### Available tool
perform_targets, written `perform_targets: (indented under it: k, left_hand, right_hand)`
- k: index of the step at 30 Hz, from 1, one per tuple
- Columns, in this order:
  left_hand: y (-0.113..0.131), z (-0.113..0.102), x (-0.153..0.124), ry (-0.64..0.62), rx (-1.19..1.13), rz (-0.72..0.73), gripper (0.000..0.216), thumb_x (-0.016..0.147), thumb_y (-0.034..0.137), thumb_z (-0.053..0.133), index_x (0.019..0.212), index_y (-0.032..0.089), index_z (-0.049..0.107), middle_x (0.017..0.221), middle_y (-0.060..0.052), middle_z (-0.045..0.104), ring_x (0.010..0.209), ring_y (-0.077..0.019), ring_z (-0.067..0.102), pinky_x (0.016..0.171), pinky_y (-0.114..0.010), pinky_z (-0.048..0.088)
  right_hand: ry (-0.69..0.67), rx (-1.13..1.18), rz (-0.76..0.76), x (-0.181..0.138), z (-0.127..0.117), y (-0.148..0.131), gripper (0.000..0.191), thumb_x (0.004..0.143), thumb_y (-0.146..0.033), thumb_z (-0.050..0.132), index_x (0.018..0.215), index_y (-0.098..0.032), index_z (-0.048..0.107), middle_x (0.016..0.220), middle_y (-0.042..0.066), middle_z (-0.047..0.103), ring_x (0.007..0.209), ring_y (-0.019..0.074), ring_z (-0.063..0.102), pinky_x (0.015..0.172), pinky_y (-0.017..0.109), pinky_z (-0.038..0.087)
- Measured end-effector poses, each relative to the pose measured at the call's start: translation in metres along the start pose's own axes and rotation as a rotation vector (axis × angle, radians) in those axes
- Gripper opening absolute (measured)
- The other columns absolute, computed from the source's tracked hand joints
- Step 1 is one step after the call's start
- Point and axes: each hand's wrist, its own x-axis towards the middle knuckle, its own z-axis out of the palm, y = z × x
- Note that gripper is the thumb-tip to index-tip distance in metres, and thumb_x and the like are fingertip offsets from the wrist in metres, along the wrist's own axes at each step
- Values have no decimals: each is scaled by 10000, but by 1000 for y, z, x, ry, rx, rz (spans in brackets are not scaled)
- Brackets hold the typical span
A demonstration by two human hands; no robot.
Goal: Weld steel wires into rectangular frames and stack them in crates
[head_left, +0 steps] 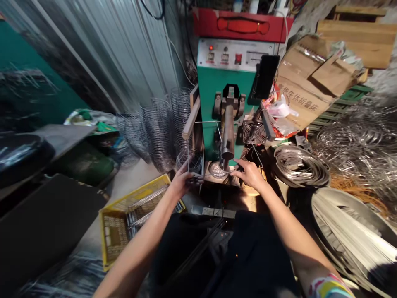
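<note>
My left hand (182, 180) is closed on a thin bent wire frame (187, 154), left of the welding machine's lower electrode. My right hand (250, 174) pinches the frame's right side with thumb and forefinger, just below the thick round metal arm (228, 128). The wire runs between both hands under the arm's tip, and other thin lengths rise beside it. Below the tip sits a round dish of shiny metal bits (218, 170). Whether the wire touches the electrode cannot be made out. Small orange sparks hang over my dark-clothed lap.
The green spot welder (211, 91) stands ahead. Stacked wire rings (158, 132) and a yellow crate (107, 236) of metal rods are at left. At right are a coil of flat metal strip (300, 165), a basin (319, 203) of metal strips and a cardboard box (297, 99).
</note>
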Motion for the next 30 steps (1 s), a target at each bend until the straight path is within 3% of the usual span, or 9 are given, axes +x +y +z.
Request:
perform_targets:
  k: [7,19,25,28,30]
  left_hand:
    - [2,-4,0,51,-14,4,1047,704,91,588,1594,191,46,699,-58,756,611,-242,739,512,-284,578]
    - [5,-13,2,87,-36,-7,1054,674,63,596,1593,177,94,619,-12,718,566,-236,724,488,-269,563]
    - [1,-20,4,80,-17,-49,1006,715,73,601,1591,202,124,646,-5,721,620,-229,737,552,-295,586]
    - [-2,-24,5,53,-29,-30,1016,705,74,598,1591,197,115,621,5,706,643,-233,741,543,-279,578]
    - [-4,-25,4,32,-26,-23,1046,682,76,594,1592,181,89,639,-18,723,625,-235,738,520,-267,568]
  right_hand:
    - [59,27,-93,5,7,5,469,898,-379,694,1306,-157,628,1085,128,729,1004,266,689,925,377,518]
    - [-9,-66,-16,11,0,-17,432,873,-365,727,1257,-184,643,1088,118,725,1012,271,681,894,364,511]
    - [-10,-78,-13,10,4,-12,431,911,-446,665,1247,-177,646,1056,112,722,979,268,676,886,355,512]
    - [96,-135,-2,6,-6,4,559,865,-520,691,1292,-165,623,1192,149,676,1122,319,616,981,427,476]
    - [245,-154,141,2,-18,18,578,857,-537,684,1288,-156,624,1265,171,640,1219,351,552,1048,486,422]
